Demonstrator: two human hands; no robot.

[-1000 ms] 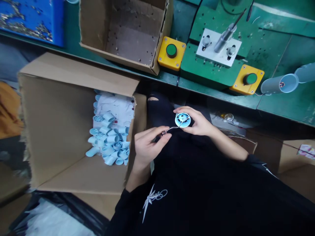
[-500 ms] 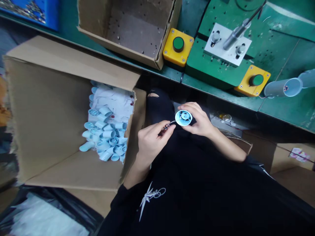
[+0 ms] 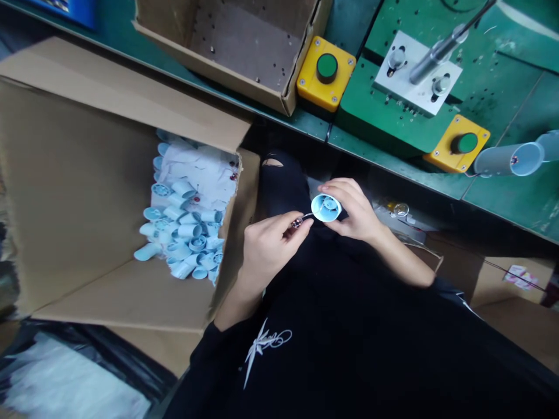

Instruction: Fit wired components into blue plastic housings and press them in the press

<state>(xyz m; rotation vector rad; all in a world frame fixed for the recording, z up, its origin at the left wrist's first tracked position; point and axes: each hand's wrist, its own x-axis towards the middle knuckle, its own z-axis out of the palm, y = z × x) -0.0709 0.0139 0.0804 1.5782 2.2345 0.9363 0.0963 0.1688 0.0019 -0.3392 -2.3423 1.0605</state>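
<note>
In front of my body, my right hand point(image 3: 357, 210) is wrapped round a light blue plastic cylinder point(image 3: 318, 216). Its open end faces up towards me and shows a round hub with spokes inside. My left hand point(image 3: 269, 243) pinches a small shiny, reddish metal piece point(image 3: 297, 223) between thumb and forefinger. From that piece a thin pale wire point(image 3: 308, 215) runs into the cylinder's mouth. What exactly the metal piece is cannot be made out.
At left, a large cardboard box point(image 3: 82, 192) holds a heap of similar blue cylinders point(image 3: 187, 230). On the green bench point(image 3: 362, 150) are a shallow cardboard box point(image 3: 209, 73), two yellow button boxes point(image 3: 326, 73) with green buttons, a metal fixture point(image 3: 417, 74) and another blue cylinder point(image 3: 500, 159).
The camera view has shifted slightly. The cylinder has tilted a little in my right hand, and its inner hub shows at a different angle. Both hands keep their holds.
</note>
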